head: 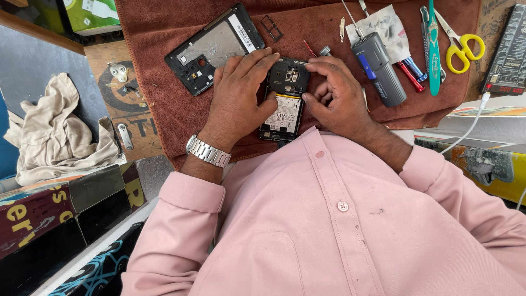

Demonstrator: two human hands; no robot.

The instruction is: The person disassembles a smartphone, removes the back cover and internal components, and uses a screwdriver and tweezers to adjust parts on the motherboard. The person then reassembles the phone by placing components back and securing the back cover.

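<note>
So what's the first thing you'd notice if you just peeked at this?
Two hands meet in the middle over an opened phone with its battery showing: the left hand lies flat beside it and the right hand pinches at its top edge. Behind them on the brown towel lies the phone's back frame, and yellow-handled scissors sit at the far right.

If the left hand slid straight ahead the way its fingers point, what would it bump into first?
Probably the removed black back cover, lying on the brown towel just beyond the left hand, whose fingertips rest on the opened phone. The fingers point up and slightly right, so they might only clip its corner.
</note>
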